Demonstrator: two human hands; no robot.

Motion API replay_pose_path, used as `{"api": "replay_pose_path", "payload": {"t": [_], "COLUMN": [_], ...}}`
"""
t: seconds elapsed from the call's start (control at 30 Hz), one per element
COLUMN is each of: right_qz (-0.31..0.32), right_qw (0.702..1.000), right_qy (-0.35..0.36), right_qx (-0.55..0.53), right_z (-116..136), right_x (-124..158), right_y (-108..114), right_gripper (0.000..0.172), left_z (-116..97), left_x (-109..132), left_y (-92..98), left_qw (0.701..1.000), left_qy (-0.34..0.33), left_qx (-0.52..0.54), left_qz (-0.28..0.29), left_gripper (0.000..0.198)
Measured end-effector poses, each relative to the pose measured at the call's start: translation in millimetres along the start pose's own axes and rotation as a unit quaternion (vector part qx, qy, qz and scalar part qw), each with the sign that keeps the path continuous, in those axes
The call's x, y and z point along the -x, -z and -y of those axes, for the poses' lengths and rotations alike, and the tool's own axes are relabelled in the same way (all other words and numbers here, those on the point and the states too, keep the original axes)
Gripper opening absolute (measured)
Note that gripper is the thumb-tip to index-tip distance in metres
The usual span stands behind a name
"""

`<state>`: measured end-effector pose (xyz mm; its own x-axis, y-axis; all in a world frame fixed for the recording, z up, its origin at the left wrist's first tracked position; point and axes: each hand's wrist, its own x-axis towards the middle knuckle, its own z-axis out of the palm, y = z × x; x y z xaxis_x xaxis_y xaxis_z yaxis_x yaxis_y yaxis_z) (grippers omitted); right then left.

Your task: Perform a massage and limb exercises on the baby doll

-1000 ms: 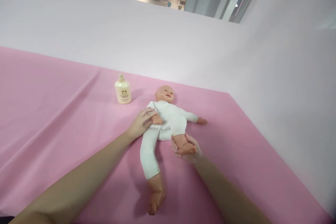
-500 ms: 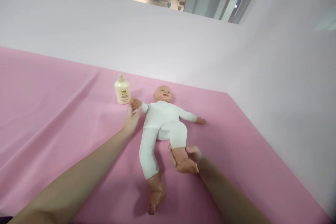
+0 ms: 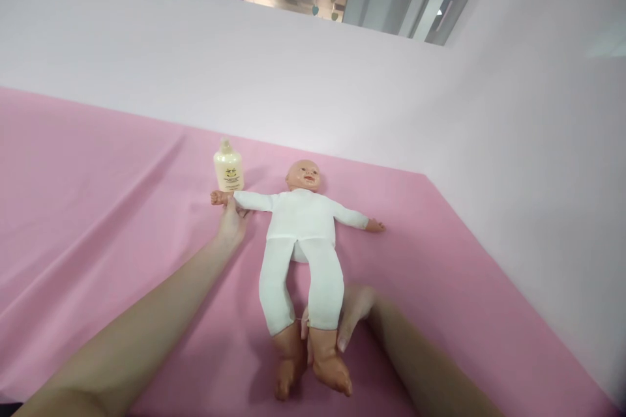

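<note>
Doll head (image 3: 299,172) glossy, smooth plastic; doll body (image 3: 303,216) matt cloth; bottle (image 3: 228,168) shiny plastic (by look); sheet (image 3: 127,202) matt, creased.

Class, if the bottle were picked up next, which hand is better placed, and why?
The left hand, probably: though holding one arm of the doll, it is close to the bottle. The right hand is farther away, around a leg.
</note>
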<state>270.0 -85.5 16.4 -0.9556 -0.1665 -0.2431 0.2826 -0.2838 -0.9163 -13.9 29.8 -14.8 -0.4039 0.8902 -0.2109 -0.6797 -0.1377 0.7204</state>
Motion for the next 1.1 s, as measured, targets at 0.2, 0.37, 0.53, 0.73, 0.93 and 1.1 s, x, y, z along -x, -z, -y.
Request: {"api": "replay_pose_path", "payload": {"t": [0.2,0.37,0.53,0.73,0.93,1.1], "right_qz": [-0.044,-0.170,-0.372,-0.428,-0.416,-0.307], "right_qw": [0.980,0.917,0.816,0.804,0.833,0.887], "right_qy": [0.151,0.302,0.340,0.323,0.306,0.272], "right_qx": [-0.124,-0.198,-0.284,-0.258,-0.199,-0.212], "right_z": [-32,-44,-18,-13,-21,-36], "right_x": [7,10,4,-2,0,6], "right_y": [5,10,0,-4,-3,-2], "right_gripper": [0.059,0.069,0.049,0.046,0.043,0.054], "left_z": [0,8,11,12,9,11], "left_x": [19,35,42,37,41,37], "left_y": [-4.1,-3.3,0.7,1.6,1.6,0.7], "left_qw": [0.988,0.914,0.747,0.659,0.706,0.830], "left_qy": [-0.112,-0.264,-0.357,-0.409,-0.374,-0.299], "left_qx": [-0.086,-0.229,-0.421,-0.475,-0.449,-0.363], "left_qz": [0.069,0.207,0.371,0.416,0.400,0.299], "left_gripper": [0.034,0.037,0.035,0.036,0.036,0.040]}}
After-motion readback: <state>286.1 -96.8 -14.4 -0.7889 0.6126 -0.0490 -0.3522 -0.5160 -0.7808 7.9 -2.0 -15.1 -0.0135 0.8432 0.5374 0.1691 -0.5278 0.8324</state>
